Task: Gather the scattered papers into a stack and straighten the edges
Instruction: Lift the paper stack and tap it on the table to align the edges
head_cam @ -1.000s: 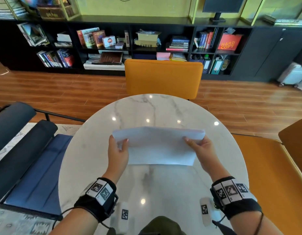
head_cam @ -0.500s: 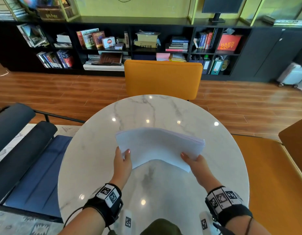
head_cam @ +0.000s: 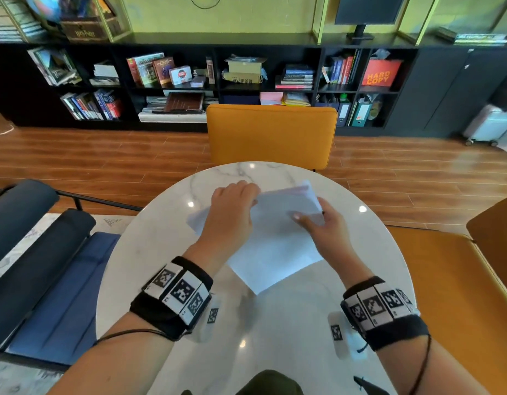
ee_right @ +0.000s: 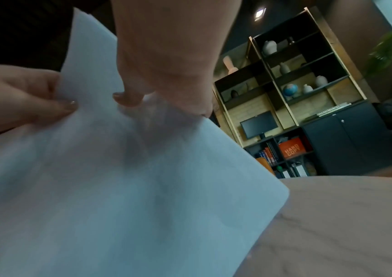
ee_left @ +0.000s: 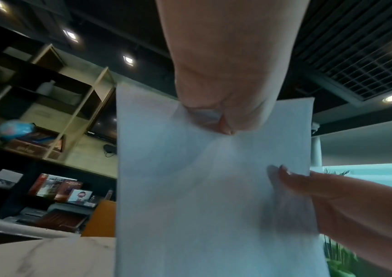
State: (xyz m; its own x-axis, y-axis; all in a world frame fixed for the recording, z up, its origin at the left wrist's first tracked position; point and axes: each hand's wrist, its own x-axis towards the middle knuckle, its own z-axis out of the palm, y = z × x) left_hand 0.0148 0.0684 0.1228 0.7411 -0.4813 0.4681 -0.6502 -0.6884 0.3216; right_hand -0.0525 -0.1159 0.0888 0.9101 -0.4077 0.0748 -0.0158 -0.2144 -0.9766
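Observation:
A stack of white papers [head_cam: 275, 252] hangs tilted over the round marble table [head_cam: 275, 337], one corner pointing toward me. My left hand [head_cam: 241, 201] reaches over the far edge and pinches the papers [ee_left: 202, 196] there; in the left wrist view the fingers [ee_left: 223, 112] curl onto the top edge. My right hand [head_cam: 312, 220] holds the right side of the stack, thumb on top and fingers beneath. In the right wrist view the right hand [ee_right: 166, 78] pinches the papers [ee_right: 119, 187] and the left hand's fingers [ee_right: 24, 101] grip beside it.
An orange chair [head_cam: 272, 135] stands at the table's far side. A dark blue bench [head_cam: 47, 280] is on the left and an orange seat [head_cam: 460, 295] on the right. A black bookshelf [head_cam: 246, 75] lines the back wall.
The stack has turned from a wide, level hold to a tilted one with a corner toward me. My left hand moved from the left edge to the far edge; my right hand moved forward.

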